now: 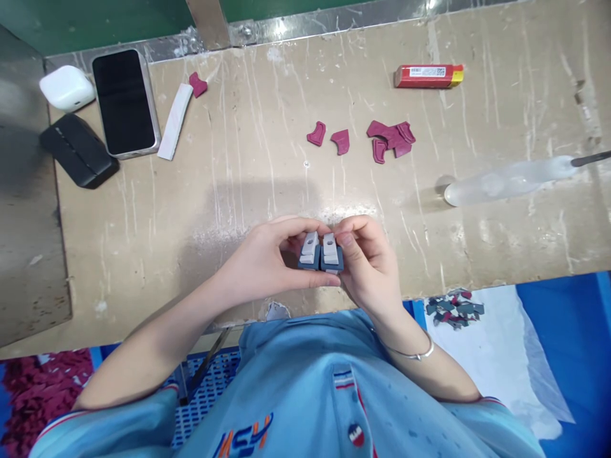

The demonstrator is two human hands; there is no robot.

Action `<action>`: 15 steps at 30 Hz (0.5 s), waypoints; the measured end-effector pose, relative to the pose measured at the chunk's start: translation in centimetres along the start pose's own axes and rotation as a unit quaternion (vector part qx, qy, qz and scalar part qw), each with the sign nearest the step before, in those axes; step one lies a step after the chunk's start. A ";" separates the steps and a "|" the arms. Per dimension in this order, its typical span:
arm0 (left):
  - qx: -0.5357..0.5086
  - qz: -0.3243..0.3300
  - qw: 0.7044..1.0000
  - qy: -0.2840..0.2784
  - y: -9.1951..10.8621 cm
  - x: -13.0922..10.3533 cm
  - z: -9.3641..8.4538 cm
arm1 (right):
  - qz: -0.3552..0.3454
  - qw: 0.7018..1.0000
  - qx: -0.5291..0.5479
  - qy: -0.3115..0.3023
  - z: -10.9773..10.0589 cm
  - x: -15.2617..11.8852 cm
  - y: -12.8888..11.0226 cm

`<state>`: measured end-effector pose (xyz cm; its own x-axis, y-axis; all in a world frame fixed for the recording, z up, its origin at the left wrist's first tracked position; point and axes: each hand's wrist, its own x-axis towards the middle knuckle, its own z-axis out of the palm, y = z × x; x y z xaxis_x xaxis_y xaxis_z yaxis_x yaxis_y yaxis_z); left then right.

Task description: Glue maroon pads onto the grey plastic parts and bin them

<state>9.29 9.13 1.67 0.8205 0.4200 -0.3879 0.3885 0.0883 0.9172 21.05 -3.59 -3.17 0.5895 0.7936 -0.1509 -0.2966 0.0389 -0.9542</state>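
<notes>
Near the table (477,242) edge, I pinch two small blocks (321,253) side by side, left hand (265,261) and right hand (367,261) closed around them. I should keep them level and squeeze gently.

The desk (248,165) is a worn beige sheet, scratched, scuffed and dully shiny, with a bright metal strip (334,22) along its far edge. The phone (125,102) has glossy black glass. The maroon pieces (389,137) look matt and rubbery. The earbud case (67,88) is smooth white plastic.
</notes>
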 end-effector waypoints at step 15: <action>0.087 -0.022 0.980 0.176 0.4 -1.0 -1.1 | -0.070 0.977 -0.133 -0.152 0.2 -1.0 0.0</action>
<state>8.13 9.78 2.50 0.6181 0.7071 -0.3435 0.5108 -0.0291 0.8592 20.32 -4.21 -2.96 0.3478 0.9370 0.0314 -0.0001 0.0336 -0.9994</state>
